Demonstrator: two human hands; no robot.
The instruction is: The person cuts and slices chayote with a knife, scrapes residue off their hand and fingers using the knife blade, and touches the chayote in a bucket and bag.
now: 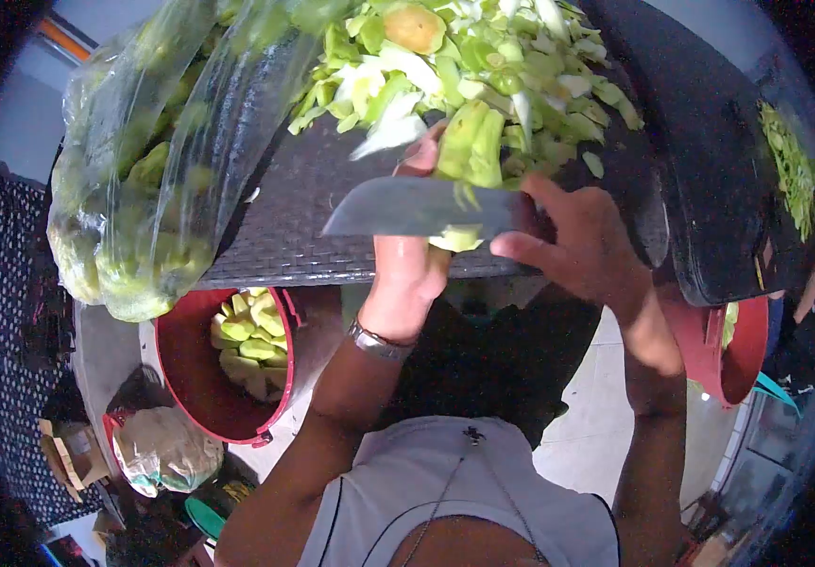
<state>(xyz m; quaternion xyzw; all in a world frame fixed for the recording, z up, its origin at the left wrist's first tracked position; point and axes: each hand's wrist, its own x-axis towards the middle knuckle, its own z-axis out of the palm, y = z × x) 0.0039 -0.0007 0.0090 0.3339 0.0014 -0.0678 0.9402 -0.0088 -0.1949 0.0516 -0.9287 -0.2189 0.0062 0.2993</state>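
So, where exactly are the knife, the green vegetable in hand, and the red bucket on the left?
Knife (412, 208): head view, middle of the blade.
Green vegetable (471, 146): head view, the part showing above the blade.
Red bucket (185, 354): head view, bare inner wall.

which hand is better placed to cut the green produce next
Probably the right hand: it holds the knife in front of the green produce. The left hand seems occupied supporting that same piece.

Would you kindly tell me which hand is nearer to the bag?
Left. The left hand, with the vegetable, is apart from the bag, to its right; the right hand, gripping the knife, is farther right.
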